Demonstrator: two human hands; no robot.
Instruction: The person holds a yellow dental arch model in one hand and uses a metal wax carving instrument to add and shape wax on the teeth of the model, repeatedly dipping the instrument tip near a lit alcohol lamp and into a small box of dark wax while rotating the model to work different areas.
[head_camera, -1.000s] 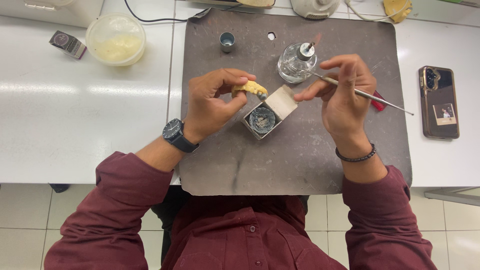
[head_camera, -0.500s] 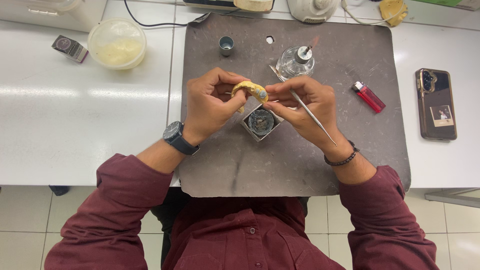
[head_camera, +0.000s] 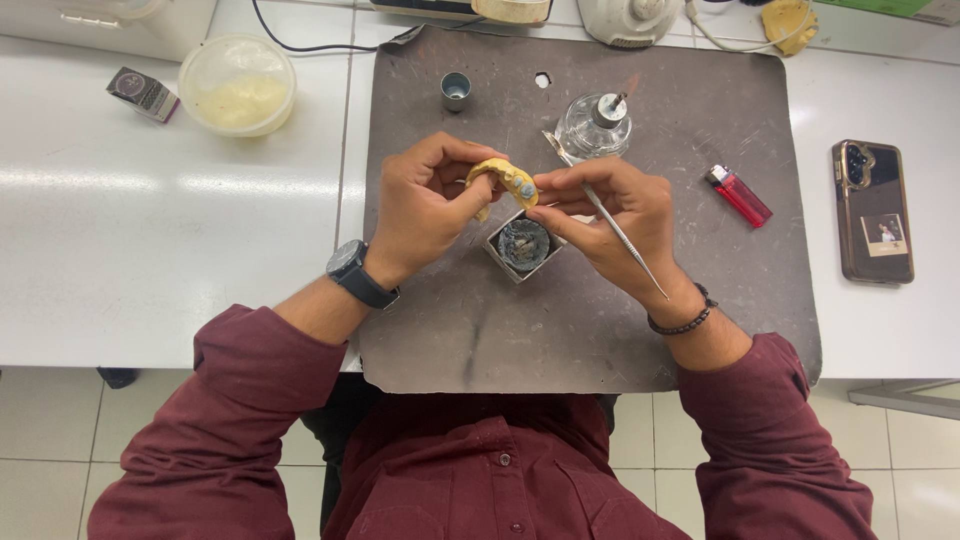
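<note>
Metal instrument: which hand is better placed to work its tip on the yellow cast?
Right. The right hand already holds the metal instrument like a pen, at the yellow cast; the left hand grips the cast.

Before us we see a white tabletop (head_camera: 150, 260) with a dark grey mat (head_camera: 600, 320) laid across its middle. On the mat stand a small metal cup (head_camera: 455, 90), a glass spirit lamp (head_camera: 592, 126), a red lighter (head_camera: 739, 195) and a small square tin (head_camera: 522, 245). Left of the mat sit a lidded plastic tub (head_camera: 238, 85) and a little box (head_camera: 142, 94); to the right lies a phone (head_camera: 873, 211).
</note>
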